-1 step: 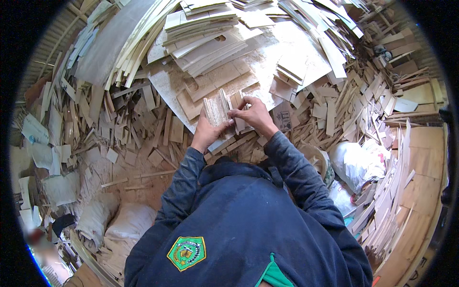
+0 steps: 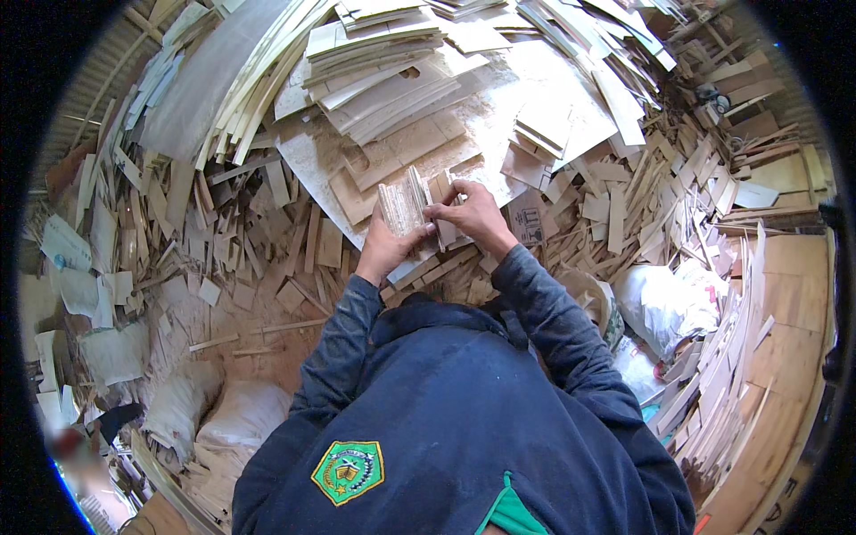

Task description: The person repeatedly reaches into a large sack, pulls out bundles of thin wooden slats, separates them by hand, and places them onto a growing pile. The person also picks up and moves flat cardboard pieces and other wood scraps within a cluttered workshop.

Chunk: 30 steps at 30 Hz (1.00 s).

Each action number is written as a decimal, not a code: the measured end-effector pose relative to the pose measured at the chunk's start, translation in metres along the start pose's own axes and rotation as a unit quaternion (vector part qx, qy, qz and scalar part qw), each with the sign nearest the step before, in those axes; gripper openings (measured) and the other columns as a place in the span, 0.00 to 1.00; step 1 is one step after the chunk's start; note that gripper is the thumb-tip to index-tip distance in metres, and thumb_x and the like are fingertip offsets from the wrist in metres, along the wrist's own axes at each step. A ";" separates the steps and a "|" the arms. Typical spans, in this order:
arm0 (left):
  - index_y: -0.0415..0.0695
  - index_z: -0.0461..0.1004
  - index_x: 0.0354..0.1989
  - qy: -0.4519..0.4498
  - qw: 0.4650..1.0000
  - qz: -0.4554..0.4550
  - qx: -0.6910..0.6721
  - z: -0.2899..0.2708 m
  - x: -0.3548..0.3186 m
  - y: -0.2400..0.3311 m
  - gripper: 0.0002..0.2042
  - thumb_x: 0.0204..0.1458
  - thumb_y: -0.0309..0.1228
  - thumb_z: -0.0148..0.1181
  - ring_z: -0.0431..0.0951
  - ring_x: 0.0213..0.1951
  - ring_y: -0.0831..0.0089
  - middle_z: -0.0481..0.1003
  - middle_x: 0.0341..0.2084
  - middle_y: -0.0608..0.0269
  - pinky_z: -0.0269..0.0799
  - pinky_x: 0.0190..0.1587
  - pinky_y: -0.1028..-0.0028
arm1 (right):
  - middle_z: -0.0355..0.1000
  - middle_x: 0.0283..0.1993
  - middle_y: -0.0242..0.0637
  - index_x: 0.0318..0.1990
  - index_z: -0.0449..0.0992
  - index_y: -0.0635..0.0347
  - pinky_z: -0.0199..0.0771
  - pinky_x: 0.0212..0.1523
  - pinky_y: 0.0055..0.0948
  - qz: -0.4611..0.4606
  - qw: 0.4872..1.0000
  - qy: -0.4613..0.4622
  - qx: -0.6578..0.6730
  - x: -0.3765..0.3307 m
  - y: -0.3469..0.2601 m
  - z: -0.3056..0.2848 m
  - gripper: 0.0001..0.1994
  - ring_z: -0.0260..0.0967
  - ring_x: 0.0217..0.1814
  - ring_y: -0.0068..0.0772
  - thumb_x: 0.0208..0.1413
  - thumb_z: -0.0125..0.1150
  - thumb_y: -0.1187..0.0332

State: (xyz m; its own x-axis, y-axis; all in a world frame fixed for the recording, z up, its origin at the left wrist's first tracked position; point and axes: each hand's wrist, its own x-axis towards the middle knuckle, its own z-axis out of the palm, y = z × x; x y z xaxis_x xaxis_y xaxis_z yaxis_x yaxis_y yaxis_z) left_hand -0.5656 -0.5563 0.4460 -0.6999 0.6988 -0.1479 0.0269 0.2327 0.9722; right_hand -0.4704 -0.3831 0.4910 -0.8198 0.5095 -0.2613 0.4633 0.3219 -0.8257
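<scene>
Thin wooden strips, bundled on edge in a stack (image 2: 398, 207), stand over the near corner of the table. My left hand (image 2: 387, 251) grips this stack from its left and near side, thumb across the front. On the stack's right, my right hand (image 2: 481, 218) is closed, with thumb and bent forefinger on small flat wood pieces (image 2: 440, 186). Both thumbs come close together at the stack's near face. My right hand's other fingers are partly hidden behind the pieces.
Piled plywood sheets (image 2: 383, 107) lie on the pale, dusty table (image 2: 557, 76). Wood offcuts (image 2: 615, 209) heap around it on both sides. White sacks (image 2: 245, 413) lie at lower left, plastic bags (image 2: 664, 308) at right. Part of another person (image 2: 94, 468) shows at the lower left rim.
</scene>
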 end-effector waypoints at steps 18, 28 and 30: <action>0.36 0.60 0.60 0.009 1.000 -0.024 -0.017 -0.001 -0.003 0.004 0.40 0.41 0.40 0.77 0.77 0.49 0.69 0.74 0.50 0.54 0.73 0.52 0.70 | 0.71 0.55 0.52 0.57 0.73 0.51 0.68 0.59 0.38 -0.154 0.985 0.061 0.053 -0.007 0.009 0.002 0.27 0.68 0.59 0.47 0.44 0.65 0.66; 0.36 0.57 0.61 0.004 0.998 -0.018 -0.063 -0.002 -0.006 0.001 0.37 0.44 0.31 0.73 0.75 0.51 0.69 0.73 0.51 0.54 0.73 0.54 0.70 | 0.64 0.60 0.56 0.42 0.81 0.54 0.65 0.62 0.43 -0.168 0.981 0.079 -0.052 -0.013 0.002 0.024 0.15 0.63 0.63 0.56 0.46 0.69 0.63; 0.36 0.56 0.62 -0.010 0.999 -0.014 -0.042 -0.004 -0.006 -0.003 0.37 0.45 0.28 0.71 0.75 0.52 0.68 0.72 0.52 0.54 0.72 0.55 0.69 | 0.65 0.58 0.56 0.40 0.81 0.55 0.66 0.61 0.42 -0.159 0.982 0.084 -0.059 -0.015 -0.002 0.025 0.16 0.64 0.63 0.56 0.44 0.72 0.60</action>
State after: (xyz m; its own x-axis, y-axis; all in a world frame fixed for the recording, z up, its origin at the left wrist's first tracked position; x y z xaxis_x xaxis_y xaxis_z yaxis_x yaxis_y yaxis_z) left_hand -0.5638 -0.5638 0.4446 -0.6848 0.7069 -0.1772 -0.0519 0.1952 0.9794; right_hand -0.4672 -0.4113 0.4841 -0.8667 0.4895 0.0959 0.2362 0.5721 -0.7854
